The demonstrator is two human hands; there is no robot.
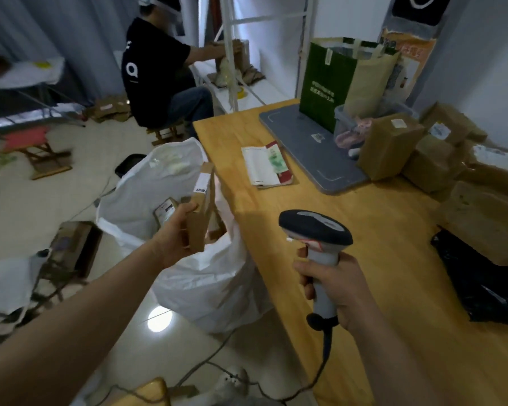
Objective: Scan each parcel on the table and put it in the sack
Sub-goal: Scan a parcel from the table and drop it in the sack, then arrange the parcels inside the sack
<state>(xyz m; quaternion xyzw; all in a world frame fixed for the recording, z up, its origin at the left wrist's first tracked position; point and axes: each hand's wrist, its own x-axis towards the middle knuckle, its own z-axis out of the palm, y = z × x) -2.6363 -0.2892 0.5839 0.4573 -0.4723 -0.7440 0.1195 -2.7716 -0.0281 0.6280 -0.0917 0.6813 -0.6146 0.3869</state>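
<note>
Grey plastic fills the right hand (332, 284), which is wrapped tight round the handle of the corded scanner (316, 230), its dark head held above the near edge of the wooden surface (379, 235). Just left, the left hand (176, 237) clamps a flat cardboard parcel (201, 208) upright by its lower end, right over the open mouth of the white sack (206, 276), which stands on the floor against the surface's edge. Another labelled parcel already lies inside. For a clean drop, I would lower the parcel past the rim before letting go, keeping it clear of the sagging near lip. Farther back, several brown boxes (390, 146) wait at the surface's right side.
</note>
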